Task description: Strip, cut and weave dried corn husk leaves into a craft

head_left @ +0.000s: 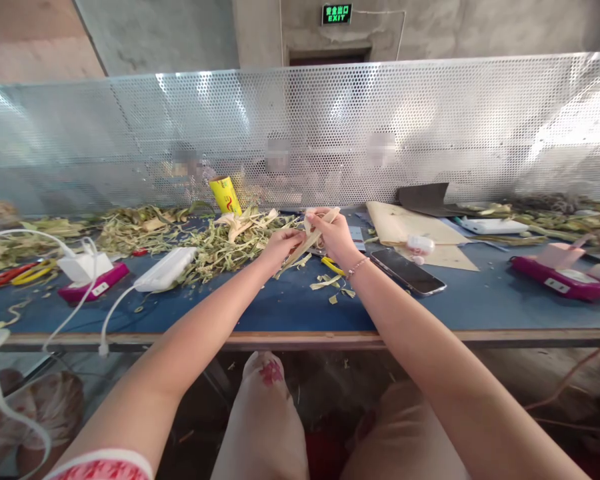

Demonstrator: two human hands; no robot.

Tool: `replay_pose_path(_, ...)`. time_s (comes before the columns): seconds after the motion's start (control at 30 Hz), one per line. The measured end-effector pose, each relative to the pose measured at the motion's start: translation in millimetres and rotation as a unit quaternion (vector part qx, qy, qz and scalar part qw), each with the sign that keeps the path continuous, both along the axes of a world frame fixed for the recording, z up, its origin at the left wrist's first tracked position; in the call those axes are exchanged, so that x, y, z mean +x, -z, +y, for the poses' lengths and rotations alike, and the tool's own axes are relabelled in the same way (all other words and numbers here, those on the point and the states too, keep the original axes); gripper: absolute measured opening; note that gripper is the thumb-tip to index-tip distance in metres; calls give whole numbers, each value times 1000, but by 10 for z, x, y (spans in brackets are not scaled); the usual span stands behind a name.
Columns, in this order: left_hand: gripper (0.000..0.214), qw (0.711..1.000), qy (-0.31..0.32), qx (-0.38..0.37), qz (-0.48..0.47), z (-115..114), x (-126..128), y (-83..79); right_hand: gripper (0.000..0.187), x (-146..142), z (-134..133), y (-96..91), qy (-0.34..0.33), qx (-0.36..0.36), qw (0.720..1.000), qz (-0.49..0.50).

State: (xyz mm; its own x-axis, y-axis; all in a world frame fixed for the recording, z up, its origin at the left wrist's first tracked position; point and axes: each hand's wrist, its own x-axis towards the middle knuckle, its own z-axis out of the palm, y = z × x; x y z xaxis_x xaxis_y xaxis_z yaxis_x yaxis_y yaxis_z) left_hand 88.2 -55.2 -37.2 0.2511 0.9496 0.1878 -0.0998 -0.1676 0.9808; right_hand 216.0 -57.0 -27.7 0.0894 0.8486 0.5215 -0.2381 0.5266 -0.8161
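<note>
Above the blue table's middle, my right hand point(333, 235) pinches a pale dried leaf strip point(307, 247), which looks like corn husk. Its top end sticks up past my fingers, and the other slants down towards the table. My left hand point(284, 243) is closed on the same strip a little lower, its fingertips partly hidden. A heap of dried green and tan leaf scraps point(215, 243) lies just left of my hands. Under my right wrist shows a yellow handle point(333, 266), perhaps of scissors, with small leaf bits point(330, 283) in front of it.
A phone point(409, 271) and tan paper sheets point(405, 223) lie on the right. Purple socket blocks point(94, 281) stand on both sides; a white power bank point(165, 269) and cables lie left. A yellow tube point(225, 195) stands before the perforated metal screen point(300, 133).
</note>
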Motion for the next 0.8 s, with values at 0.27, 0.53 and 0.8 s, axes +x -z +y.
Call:
replay_pose_path(0.27, 12, 998, -58, 18, -1, 7, -7, -32, 28, 5, -4, -11, -15, 11, 1000, 14)
replay_pose_path(0.53, 16, 993, -65, -44, -85, 14, -2, -67, 31, 28, -86, -68, -98, 24, 995, 7)
replay_pose_path(0.8, 20, 995, 56, -81, -23, -49, -11, -82, 26, 72, -24, -56, -60, -21, 997, 45)
